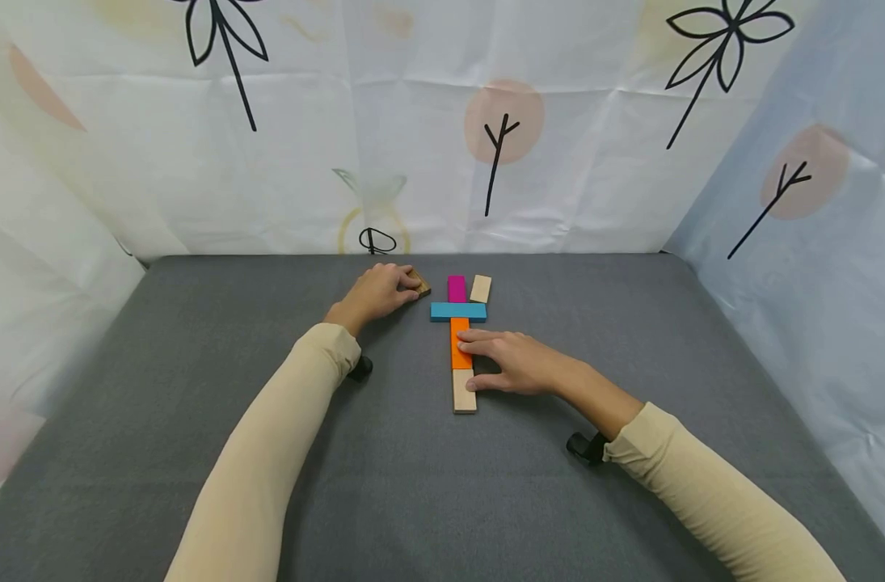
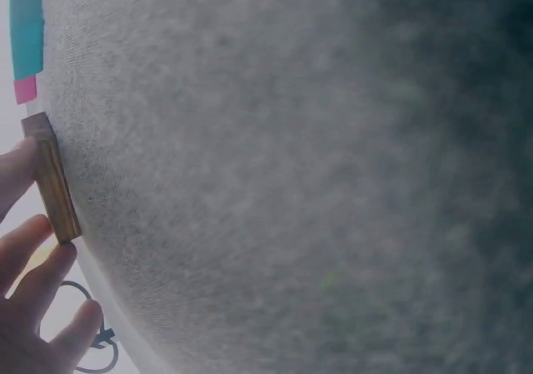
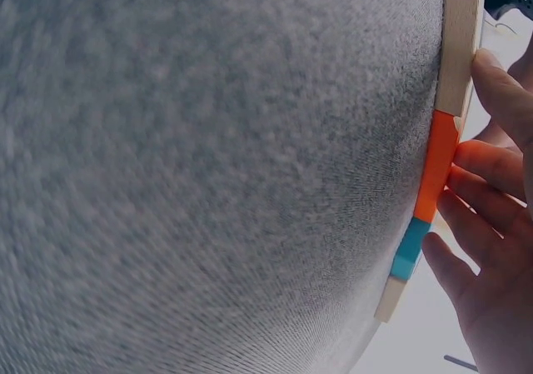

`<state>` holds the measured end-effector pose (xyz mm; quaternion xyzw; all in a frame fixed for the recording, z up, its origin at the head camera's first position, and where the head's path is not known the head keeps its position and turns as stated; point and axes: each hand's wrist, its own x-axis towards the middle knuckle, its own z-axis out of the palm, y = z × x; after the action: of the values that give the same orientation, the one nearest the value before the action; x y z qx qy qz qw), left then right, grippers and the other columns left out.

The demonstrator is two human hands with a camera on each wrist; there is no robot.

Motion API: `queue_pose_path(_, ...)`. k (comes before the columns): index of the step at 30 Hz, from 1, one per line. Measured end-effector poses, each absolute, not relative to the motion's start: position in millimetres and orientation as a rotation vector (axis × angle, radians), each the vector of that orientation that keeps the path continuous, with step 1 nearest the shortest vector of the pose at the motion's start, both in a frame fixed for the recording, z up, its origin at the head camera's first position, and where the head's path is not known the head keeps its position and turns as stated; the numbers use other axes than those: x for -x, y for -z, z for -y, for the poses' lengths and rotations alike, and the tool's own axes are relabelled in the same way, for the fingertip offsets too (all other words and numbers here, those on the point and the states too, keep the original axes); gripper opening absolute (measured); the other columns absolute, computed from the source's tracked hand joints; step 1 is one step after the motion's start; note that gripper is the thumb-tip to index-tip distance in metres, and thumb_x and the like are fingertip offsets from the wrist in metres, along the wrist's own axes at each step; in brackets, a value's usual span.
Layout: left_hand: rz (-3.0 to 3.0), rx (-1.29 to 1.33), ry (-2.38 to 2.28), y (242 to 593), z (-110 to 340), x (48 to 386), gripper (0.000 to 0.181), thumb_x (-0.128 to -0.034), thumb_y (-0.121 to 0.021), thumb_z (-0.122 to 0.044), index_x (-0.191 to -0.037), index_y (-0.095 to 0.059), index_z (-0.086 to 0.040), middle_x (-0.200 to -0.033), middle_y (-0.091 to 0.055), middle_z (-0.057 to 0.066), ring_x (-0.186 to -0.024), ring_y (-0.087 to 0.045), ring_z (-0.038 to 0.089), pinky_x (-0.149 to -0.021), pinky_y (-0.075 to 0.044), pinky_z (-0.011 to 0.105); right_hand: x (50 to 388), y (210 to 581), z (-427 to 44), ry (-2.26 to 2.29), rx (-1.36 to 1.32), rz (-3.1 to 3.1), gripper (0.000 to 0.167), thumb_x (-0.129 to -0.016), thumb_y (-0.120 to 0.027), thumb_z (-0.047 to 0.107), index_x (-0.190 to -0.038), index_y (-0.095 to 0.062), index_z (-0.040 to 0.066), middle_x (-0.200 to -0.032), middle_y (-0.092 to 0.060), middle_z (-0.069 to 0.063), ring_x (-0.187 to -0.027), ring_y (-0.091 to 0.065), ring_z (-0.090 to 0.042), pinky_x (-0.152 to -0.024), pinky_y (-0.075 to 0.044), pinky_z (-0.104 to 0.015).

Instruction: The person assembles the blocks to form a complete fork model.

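Observation:
My left hand [image 1: 377, 293] pinches a brown wooden block [image 2: 54, 182] between thumb and fingers, at the table's far side. To its right, flat blocks form a line: magenta [image 1: 457, 288] at the far end, a blue block [image 1: 445, 311] lying crosswise, then an orange block [image 1: 460, 349], then a pale wooden block [image 1: 464, 400] nearest me. Beside the magenta one lies another pale wooden block [image 1: 481, 288], slightly tilted. My right hand [image 1: 518, 362] rests with extended fingers on the orange block and its thumb at the near pale block, as the right wrist view also shows.
Grey cloth covers the table [image 1: 384, 485]. A white printed curtain [image 1: 427, 162] rises along the back edge and both sides. Dark bands [image 1: 586, 447] sit on the wrists.

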<state>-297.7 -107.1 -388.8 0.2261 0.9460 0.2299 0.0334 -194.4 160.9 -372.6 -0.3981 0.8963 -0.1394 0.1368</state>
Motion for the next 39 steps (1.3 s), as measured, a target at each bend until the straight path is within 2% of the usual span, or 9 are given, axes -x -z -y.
queue_pose_path(26, -2.838, -0.752, -0.756, 388, 100, 301, 0.033, -0.0961, -0.068, -0.017, -0.128, -0.068, -0.008, -0.15, -0.047, 0.013, -0.131, -0.051, 0.034, -0.103, -0.044, 0.046, 194, 371, -161, 0.403, 1.153, -2.595, 0.067, -0.095, -0.066, 0.043, -0.147, -0.049, 0.004, -0.157, -0.039, -0.01, -0.142, -0.039, -0.029, -0.112, -0.035, -0.051)
queue_pose_path(39, -2.833, -0.823, -0.756, 391, 95, 301, 0.031, -0.0955, -0.069, -0.016, -0.125, -0.07, -0.008, -0.147, -0.051, 0.014, -0.131, -0.052, 0.033, -0.106, -0.041, 0.049, 194, 372, -161, 0.403, 1.152, -2.59, 0.067, -0.095, -0.066, 0.044, -0.147, -0.049, 0.004, -0.157, -0.038, -0.01, -0.143, -0.038, -0.029, -0.112, -0.034, -0.051)
